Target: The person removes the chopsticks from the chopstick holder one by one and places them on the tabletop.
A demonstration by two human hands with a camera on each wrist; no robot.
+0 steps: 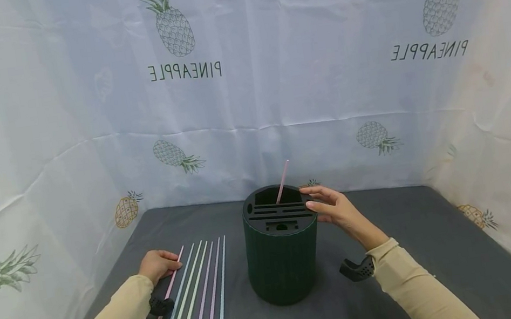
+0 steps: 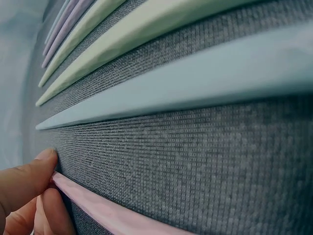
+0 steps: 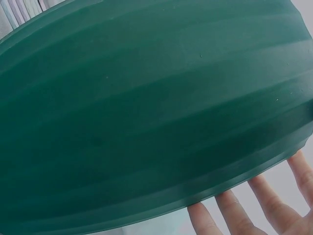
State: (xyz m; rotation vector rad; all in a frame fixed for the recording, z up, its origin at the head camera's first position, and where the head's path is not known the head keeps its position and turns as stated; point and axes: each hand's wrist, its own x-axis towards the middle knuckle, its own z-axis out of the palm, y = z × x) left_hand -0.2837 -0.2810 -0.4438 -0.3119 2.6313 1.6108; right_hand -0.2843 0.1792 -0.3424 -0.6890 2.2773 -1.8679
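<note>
Several pastel chopsticks lie side by side on the dark cloth. At the left end of this row, my left hand (image 1: 158, 264) pinches a pink chopstick (image 2: 100, 208) near its thin far end, between thumb and fingers. Beside it lies a light blue chopstick (image 2: 161, 90), then green ones (image 2: 117, 46), purple ones (image 1: 211, 288) and another blue one (image 1: 223, 284). A dark green ribbed utensil holder (image 1: 284, 264) stands upright at the middle. Another pink chopstick (image 1: 283, 182) leans in its rear opening. My right hand (image 1: 336, 208) touches the holder's right rim with fairly straight fingers.
The holder's black top (image 1: 265, 229) has long slots and smaller openings. Dark grey cloth (image 1: 398, 270) covers the table. A white curtain with pineapple prints (image 1: 275, 91) hangs behind and at both sides. Black wrist bands (image 1: 359, 269) are on both arms.
</note>
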